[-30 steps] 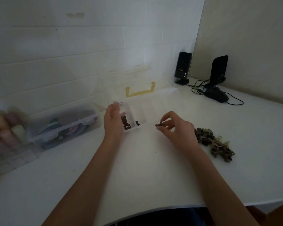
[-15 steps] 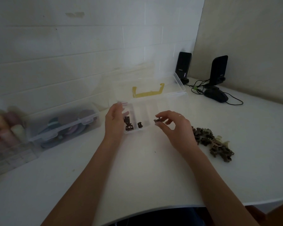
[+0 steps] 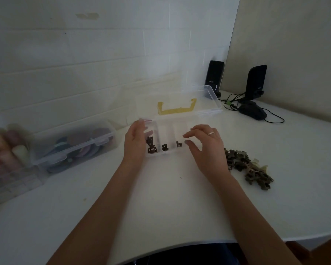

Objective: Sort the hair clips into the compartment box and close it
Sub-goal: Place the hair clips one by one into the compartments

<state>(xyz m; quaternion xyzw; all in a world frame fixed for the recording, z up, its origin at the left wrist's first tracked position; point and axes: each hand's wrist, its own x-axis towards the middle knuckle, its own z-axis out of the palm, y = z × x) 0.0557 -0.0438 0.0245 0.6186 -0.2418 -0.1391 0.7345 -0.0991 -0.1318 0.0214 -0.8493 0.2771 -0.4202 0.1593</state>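
White desk (image 3: 161, 197); clip (image 3: 178, 144) beside fingers (image 3: 187, 135).

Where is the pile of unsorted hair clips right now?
In the head view, the pile of hair clips lies on the white table, just right of the right hand and the compartment box.

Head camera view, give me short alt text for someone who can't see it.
A person's right hand hovers open over a clear compartment box holding a few dark hair clips, the left hand at its side; more clips lie piled right.
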